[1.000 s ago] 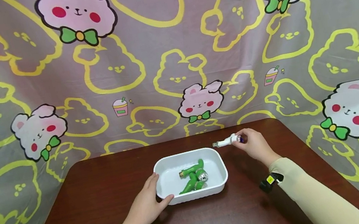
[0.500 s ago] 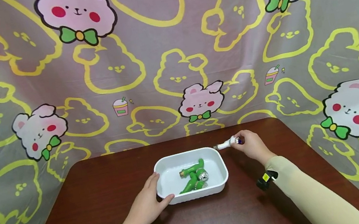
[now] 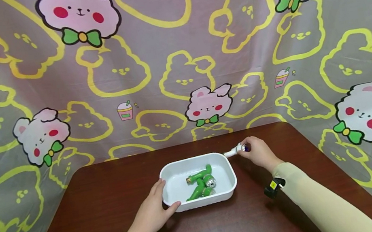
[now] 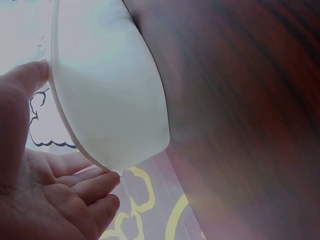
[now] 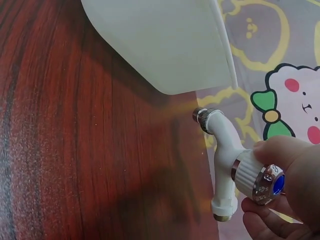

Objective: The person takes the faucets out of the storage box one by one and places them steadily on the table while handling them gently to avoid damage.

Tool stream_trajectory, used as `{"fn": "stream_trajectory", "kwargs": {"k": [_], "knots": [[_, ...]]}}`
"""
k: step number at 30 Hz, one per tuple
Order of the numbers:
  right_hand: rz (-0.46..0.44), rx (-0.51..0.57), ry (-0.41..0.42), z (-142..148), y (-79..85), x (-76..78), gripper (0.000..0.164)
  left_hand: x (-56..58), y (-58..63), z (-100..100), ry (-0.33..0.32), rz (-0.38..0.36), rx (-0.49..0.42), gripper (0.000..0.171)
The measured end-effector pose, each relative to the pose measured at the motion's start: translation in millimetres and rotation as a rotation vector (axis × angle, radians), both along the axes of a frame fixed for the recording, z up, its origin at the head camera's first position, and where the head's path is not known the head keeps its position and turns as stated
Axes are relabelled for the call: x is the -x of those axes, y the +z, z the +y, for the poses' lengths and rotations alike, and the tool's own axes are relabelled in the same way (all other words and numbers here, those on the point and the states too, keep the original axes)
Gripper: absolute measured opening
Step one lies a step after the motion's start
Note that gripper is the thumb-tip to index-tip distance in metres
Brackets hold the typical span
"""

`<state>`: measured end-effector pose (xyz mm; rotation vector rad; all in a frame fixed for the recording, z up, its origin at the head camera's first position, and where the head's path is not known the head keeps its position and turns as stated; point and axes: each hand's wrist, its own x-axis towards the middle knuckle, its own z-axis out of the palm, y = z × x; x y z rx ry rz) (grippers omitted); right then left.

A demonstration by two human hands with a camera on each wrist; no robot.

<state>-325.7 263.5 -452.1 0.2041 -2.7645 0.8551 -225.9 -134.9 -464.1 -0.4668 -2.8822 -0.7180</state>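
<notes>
My left hand (image 3: 152,212) holds the near left corner of a white plastic tub (image 3: 200,202), thumb on the front rim and fingers along the left side. In the left wrist view its fingertips (image 4: 112,177) meet the rim. My right hand (image 3: 259,153) pinches a white faucet (image 5: 227,145) by its ribbed, chrome-and-blue handle, beyond the tub's right side. The faucet's metal-tipped spout points at the tub, overlapping the far right rim in the head view; its brass-threaded end (image 5: 222,218) hangs free. Green faucets (image 3: 201,183) with metal parts lie piled inside the tub.
The tub stands on a dark red-brown wooden table (image 3: 109,186). A cartoon-printed cloth (image 3: 153,76) hangs behind the table and along both sides, close to its far edge.
My right hand has shifted slightly left and nearer with the white faucet, which has turned a little. The left hand, the tub and the green faucets stay where they were.
</notes>
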Motion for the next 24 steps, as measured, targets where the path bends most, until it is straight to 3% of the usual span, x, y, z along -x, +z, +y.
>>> {"fn": "stream_trajectory", "kwargs": {"k": [15,24], "knots": [[0.005,-0.019,0.021,0.4,-4.8,2.4,0.031,0.0,-1.6,-0.4,0.003,-0.003,-0.006,0.087],[-0.054,-0.015,0.005,0.2,-5.2,1.4,0.031,0.4,-3.2,-0.7,-0.003,0.006,-0.007,0.086]]}}
